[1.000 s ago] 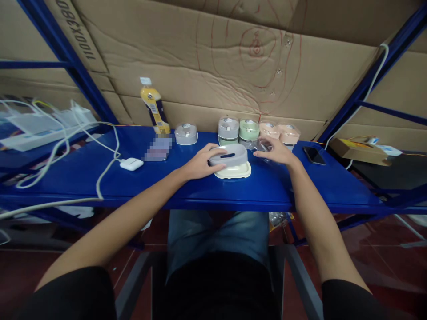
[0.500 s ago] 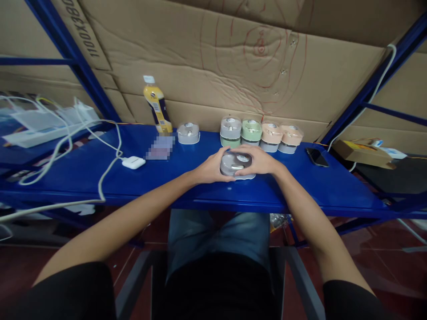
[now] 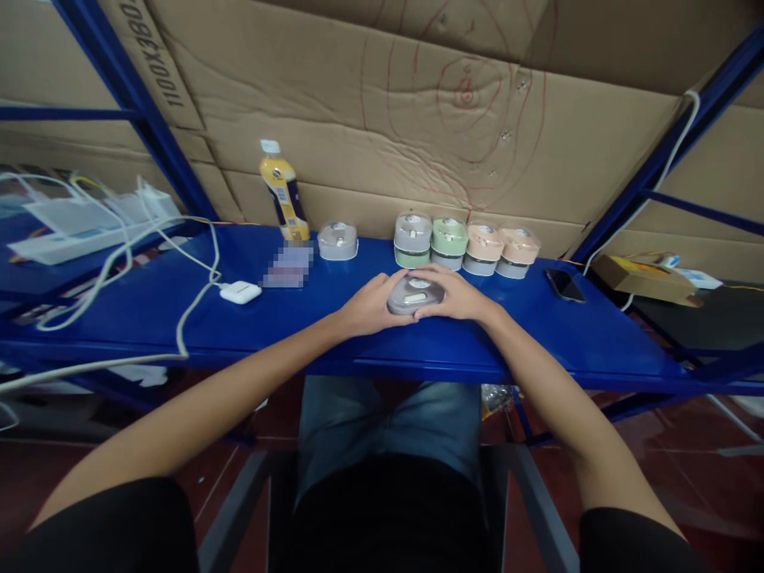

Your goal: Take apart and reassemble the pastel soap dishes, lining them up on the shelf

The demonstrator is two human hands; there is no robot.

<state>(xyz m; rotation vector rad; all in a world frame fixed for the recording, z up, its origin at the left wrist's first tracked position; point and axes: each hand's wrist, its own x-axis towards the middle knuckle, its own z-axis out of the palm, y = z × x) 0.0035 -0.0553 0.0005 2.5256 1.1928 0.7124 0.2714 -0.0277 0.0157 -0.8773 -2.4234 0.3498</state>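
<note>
Between my two hands, near the front edge of the blue table (image 3: pixel 298 334), is a grey rounded container (image 3: pixel 411 297) with a clear lid and a pale clasp-like piece on its front. My left hand (image 3: pixel 373 306) curves around its left side. From the right, my right hand (image 3: pixel 462 296) wraps the other side, fingers over the back and thumb at the front. Just behind stand two-high stacks of similar containers: a grey one (image 3: pixel 412 231) on green, a green one (image 3: pixel 449 235) on grey, and peach ones (image 3: pixel 484 240) on grey. A single grey container (image 3: pixel 337 240) sits further left.
A yellow drink bottle (image 3: pixel 285 195) stands at the back left, with a blurred-out flat item (image 3: pixel 290 265) before it. A white earphone case (image 3: pixel 240 292) lies beside a white cable (image 3: pixel 185 318). On the right lies a phone (image 3: pixel 564 285). Cardboard (image 3: pixel 298 103) lines the back.
Both hands and the held container have shifted slightly left. The white edge that showed under the container at its front right is no longer visible.
</note>
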